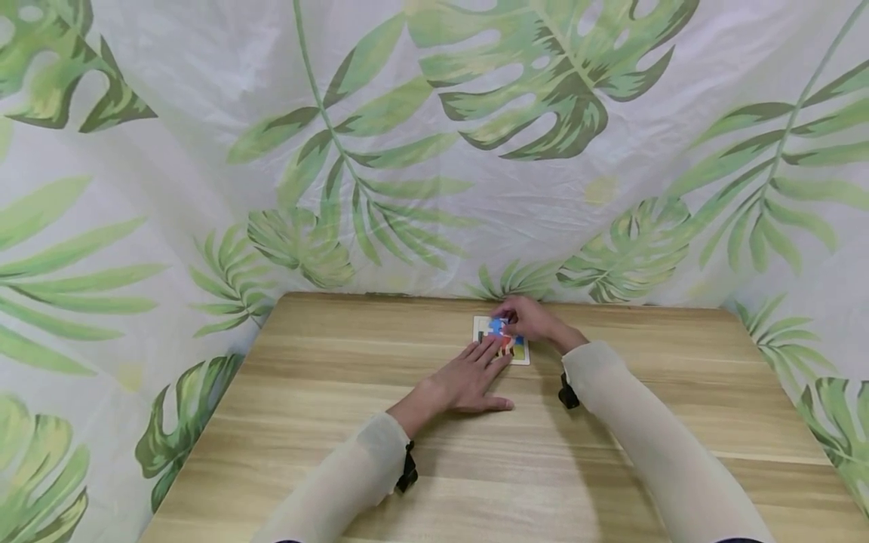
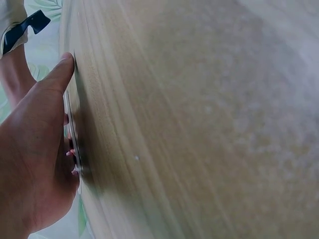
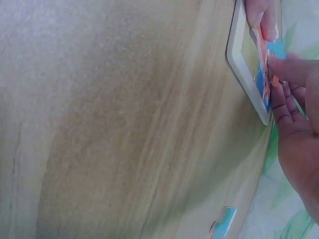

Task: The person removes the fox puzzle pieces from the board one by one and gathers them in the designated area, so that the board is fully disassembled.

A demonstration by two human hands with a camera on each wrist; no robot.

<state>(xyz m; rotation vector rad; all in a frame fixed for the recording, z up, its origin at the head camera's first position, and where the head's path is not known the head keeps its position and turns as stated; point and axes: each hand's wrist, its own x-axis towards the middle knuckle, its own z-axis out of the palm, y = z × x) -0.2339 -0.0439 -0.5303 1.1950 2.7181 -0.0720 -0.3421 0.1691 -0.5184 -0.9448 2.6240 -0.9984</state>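
Note:
A small jigsaw puzzle (image 1: 521, 356) with a white border lies near the table's far edge. My left hand (image 1: 471, 379) rests flat with straight fingers over its lower left part, thumb spread out on the wood. At the puzzle's upper right, my right hand (image 1: 536, 323) pinches a small puzzle piece (image 3: 275, 80) with an orange part between thumb and fingers. Most of that piece is hidden by the fingertips. Blue and red picture parts show between the two hands. In the left wrist view the left hand (image 2: 37, 149) is seen edge-on, and the puzzle is mostly hidden.
A loose blue puzzle piece (image 3: 225, 222) lies on the wooden table (image 1: 339, 362), apart from the puzzle, in the right wrist view. A leaf-patterned cloth (image 1: 407, 151) hangs right behind the table's far edge and down its sides.

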